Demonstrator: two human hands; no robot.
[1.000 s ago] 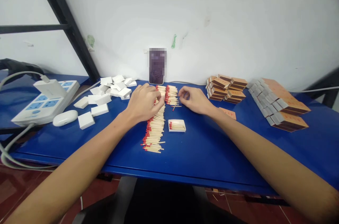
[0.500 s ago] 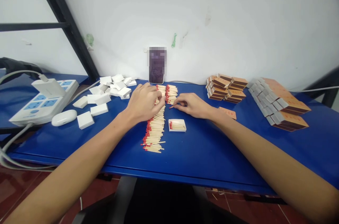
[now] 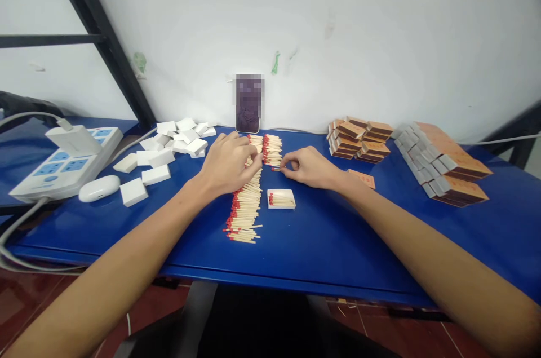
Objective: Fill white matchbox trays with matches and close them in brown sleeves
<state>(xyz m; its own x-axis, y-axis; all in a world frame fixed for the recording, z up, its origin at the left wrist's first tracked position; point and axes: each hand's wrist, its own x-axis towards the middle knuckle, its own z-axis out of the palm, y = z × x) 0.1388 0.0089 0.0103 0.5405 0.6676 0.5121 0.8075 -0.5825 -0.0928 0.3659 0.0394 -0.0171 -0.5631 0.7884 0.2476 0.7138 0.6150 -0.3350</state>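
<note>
My left hand (image 3: 230, 163) rests over the long column of red-tipped matches (image 3: 245, 206), its fingers curled and the thumb close to the index finger. Whatever lies between those fingertips is hidden. My right hand (image 3: 308, 166) pinches a match (image 3: 276, 169) by its pale end, at the near end of a shorter row of matches (image 3: 273, 146). That match lies level, its red head pointing left. In front of the right hand sits a white matchbox tray (image 3: 282, 207), partly filled with matches whose heads face left.
White empty-looking trays (image 3: 158, 158) are heaped at left, near a power strip (image 3: 63, 163) and a white oval case (image 3: 100, 189). A phone (image 3: 248, 104) leans on the wall. Orange matchbox sleeves (image 3: 359, 138) and stacked matchboxes (image 3: 448, 160) stand at right; a single orange sleeve (image 3: 362, 179) lies behind my right wrist.
My right hand has brought its match slightly up and back, from just below the short row to that row's near end. My left hand stays over the long column.
</note>
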